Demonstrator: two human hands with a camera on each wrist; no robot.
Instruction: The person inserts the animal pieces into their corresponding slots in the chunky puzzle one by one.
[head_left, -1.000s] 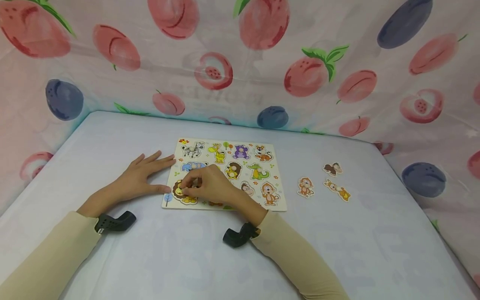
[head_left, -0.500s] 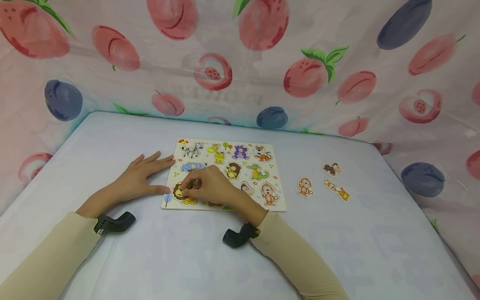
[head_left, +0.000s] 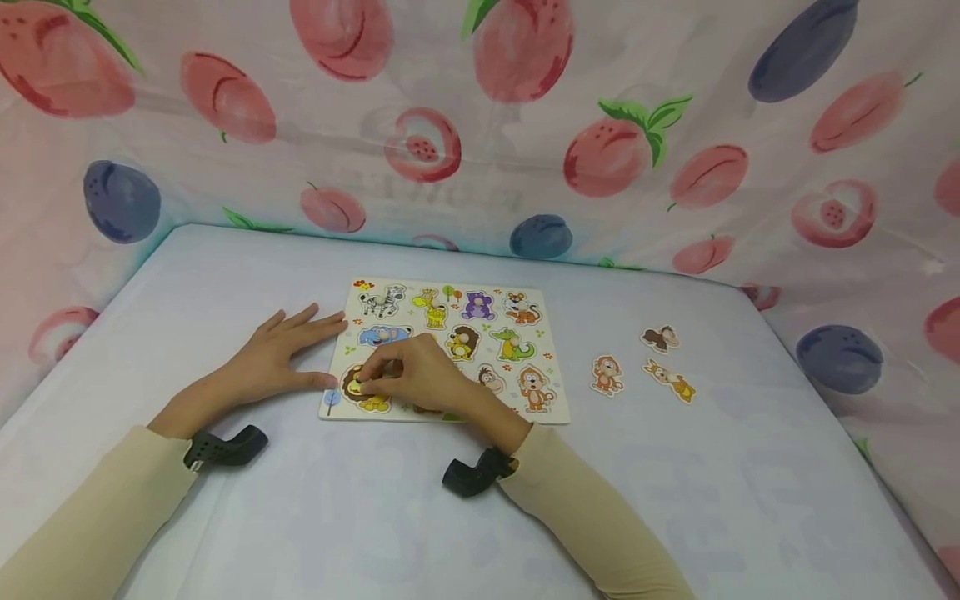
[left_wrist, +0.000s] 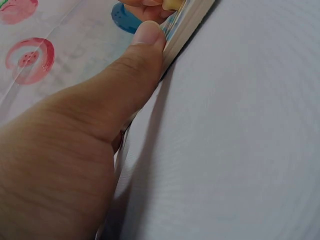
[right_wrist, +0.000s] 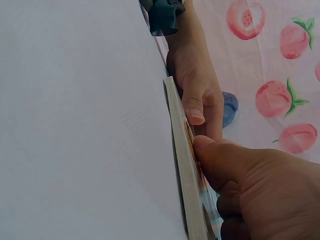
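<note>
A wooden animal puzzle board (head_left: 345, 415) lies on the table. My right hand (head_left: 427, 371) reaches over its lower left part, thumb and forefinger pinching the lion puzzle piece (head_left: 375, 403) at its middle. That piece sits at its place on the board, its right side partly behind the fingers. Spread along the board's left edge is my left hand (head_left: 273, 354), fingers straight, with the thumb (left_wrist: 150, 35) right at the edge in the left wrist view. Seen from the right wrist, the right thumb (right_wrist: 205, 142) is close over the board's face, facing the other hand.
Right of the board lie three loose pieces: a monkey (head_left: 607, 375), a brown ape (head_left: 660, 337) and a kangaroo-like animal (head_left: 671, 381). Zebra (head_left: 383, 301), elephant (head_left: 384, 334) and crocodile (head_left: 515, 343) show on the board. A fruit-print curtain (head_left: 465, 200) hangs behind the table.
The head view has shifted slightly, so everything appears a little further left. Both hands keep their pose at the board, the right still pinching the lion piece.
</note>
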